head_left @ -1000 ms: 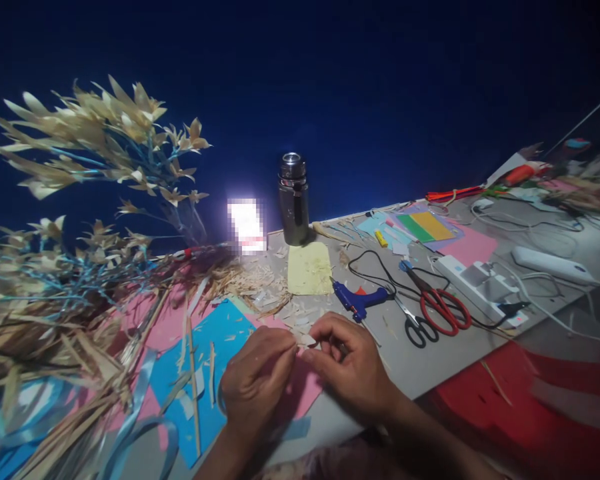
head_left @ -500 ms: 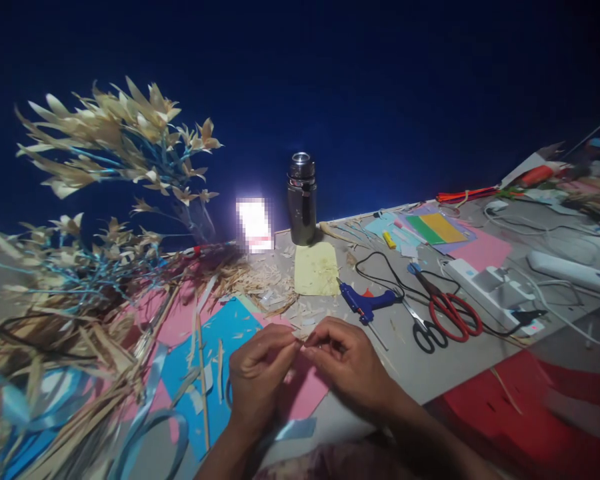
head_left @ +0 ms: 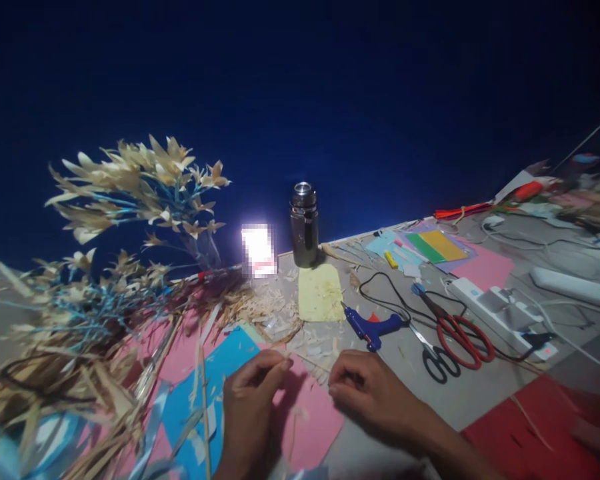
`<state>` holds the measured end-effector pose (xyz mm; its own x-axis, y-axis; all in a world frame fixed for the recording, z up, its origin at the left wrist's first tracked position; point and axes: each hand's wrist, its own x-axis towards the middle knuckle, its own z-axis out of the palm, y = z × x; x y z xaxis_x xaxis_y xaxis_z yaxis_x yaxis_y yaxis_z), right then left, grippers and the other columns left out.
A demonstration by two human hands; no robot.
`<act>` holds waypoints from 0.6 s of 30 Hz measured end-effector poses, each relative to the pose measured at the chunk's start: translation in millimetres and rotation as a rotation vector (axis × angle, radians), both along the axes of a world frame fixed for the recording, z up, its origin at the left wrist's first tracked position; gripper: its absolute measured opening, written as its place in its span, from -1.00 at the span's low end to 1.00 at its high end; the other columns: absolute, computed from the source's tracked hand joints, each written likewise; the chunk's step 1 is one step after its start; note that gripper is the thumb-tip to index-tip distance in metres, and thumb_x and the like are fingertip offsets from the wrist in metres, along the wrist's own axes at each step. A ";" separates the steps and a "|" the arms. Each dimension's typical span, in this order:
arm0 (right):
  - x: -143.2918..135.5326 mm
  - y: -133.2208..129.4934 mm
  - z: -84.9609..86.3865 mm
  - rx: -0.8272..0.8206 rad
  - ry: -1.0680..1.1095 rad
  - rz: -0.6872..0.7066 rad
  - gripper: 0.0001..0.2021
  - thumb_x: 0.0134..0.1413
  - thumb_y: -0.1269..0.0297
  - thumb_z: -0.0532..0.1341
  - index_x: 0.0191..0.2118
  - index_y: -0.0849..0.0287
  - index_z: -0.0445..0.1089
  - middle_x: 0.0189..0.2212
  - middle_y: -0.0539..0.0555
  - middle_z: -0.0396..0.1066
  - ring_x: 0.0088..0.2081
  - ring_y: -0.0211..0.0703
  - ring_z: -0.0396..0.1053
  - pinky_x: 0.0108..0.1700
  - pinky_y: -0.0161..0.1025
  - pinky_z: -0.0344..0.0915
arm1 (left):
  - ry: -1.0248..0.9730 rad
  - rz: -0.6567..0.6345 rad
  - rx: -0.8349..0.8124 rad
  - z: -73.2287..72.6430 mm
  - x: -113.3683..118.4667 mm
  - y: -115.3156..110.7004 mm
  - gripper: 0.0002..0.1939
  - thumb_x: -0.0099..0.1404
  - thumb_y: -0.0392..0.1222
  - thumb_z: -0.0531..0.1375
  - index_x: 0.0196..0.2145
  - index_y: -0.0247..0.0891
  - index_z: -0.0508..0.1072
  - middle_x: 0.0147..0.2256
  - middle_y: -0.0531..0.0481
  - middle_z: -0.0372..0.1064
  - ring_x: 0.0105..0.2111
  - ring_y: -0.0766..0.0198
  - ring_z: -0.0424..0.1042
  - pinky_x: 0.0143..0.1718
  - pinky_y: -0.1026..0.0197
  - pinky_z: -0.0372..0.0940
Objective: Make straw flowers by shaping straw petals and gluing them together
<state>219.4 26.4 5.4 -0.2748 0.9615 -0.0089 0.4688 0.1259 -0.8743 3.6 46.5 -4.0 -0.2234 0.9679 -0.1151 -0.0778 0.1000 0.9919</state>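
Observation:
My left hand is pinched closed over the pink sheet, gripping one end of a thin pale strip. The strip runs across to my right hand, whose curled fingers close at its other end; its tip is hidden there. Beneath and left of the left hand lies a blue sheet strewn with shavings. A blue glue gun rests just beyond my right hand.
Black-handled scissors, red-handled scissors and a white power strip lie to the right. A steel flask stands at the back beside a bright, blurred-out screen. Pale dried-leaf flowers rise at the left. Corded cables cross the table.
My hands have moved apart from a fingertip-to-fingertip pinch, and the thin strip now shows between them. The view has tilted up slightly, so the table sits lower.

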 end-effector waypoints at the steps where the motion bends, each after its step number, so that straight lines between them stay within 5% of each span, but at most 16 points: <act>1: 5.9 5.2 0.2 0.001 -0.053 0.005 -0.93 0.05 0.44 0.29 -0.39 0.18 0.53 -0.50 -0.05 0.41 -0.43 -0.24 0.33 -0.35 -0.32 0.13 | -0.067 0.034 -0.067 -1.7 -2.4 1.7 -0.81 0.00 -0.13 0.49 -0.55 -0.24 0.60 -0.54 0.03 0.46 -0.50 0.29 0.35 -0.45 0.29 0.28; 7: 21.5 83.6 12.1 0.100 -0.615 0.008 -0.83 0.26 0.29 0.22 -0.27 0.14 0.58 -0.31 0.04 0.61 -0.26 -0.16 0.50 -0.26 -0.30 0.19 | -0.409 0.144 -0.241 -6.4 -9.7 11.3 -0.56 -0.25 0.02 0.60 -0.50 -0.30 0.62 -0.61 0.06 0.39 -0.54 0.35 0.33 -0.48 0.35 0.30; 13: -17.8 186.8 10.3 0.182 -0.824 0.009 -0.77 0.31 0.30 0.17 -0.11 0.12 0.60 -0.08 0.17 0.61 -0.07 -0.01 0.52 -0.14 -0.24 0.24 | -0.534 0.140 -0.274 -3.3 -12.2 14.4 -0.52 -0.32 0.01 0.62 -0.52 -0.31 0.59 -0.67 0.09 0.31 -0.63 0.41 0.21 -0.59 0.37 0.19; 18: -49.6 224.2 -3.1 0.216 -0.928 0.041 -0.73 0.37 0.26 0.14 -0.02 0.17 0.57 -0.01 0.26 0.56 -0.01 0.05 0.53 -0.09 -0.21 0.29 | -0.588 0.134 -0.294 -12.1 -19.4 14.0 -0.52 -0.29 0.01 0.62 -0.50 -0.30 0.57 -0.66 0.08 0.34 -0.66 0.41 0.20 -0.62 0.34 0.16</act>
